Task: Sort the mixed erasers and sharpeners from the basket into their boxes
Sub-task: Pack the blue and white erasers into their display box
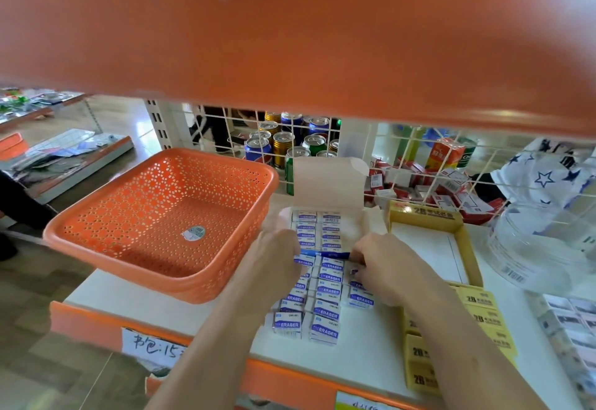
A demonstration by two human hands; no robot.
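The orange perforated basket [161,216] stands on the left of the white shelf, holding only a sticker. Right of it is the eraser box [325,180], its lid flap raised and two rows of blue-and-white erasers [317,227] packed inside. More erasers [325,309] lie in rows on the shelf in front of the box's blue front edge. My left hand [277,258] curls its fingers over the left end of the row nearest the box. My right hand [383,264] pinches an eraser [354,272] at the right end. No sharpeners are in view.
An open yellow box [429,248] stands to the right, with small yellow 2B packs [483,309] stacked in front of it. A clear plastic jar [541,242] is further right. A wire grid [419,158] backs the shelf, and an orange shelf [290,38] hangs overhead.
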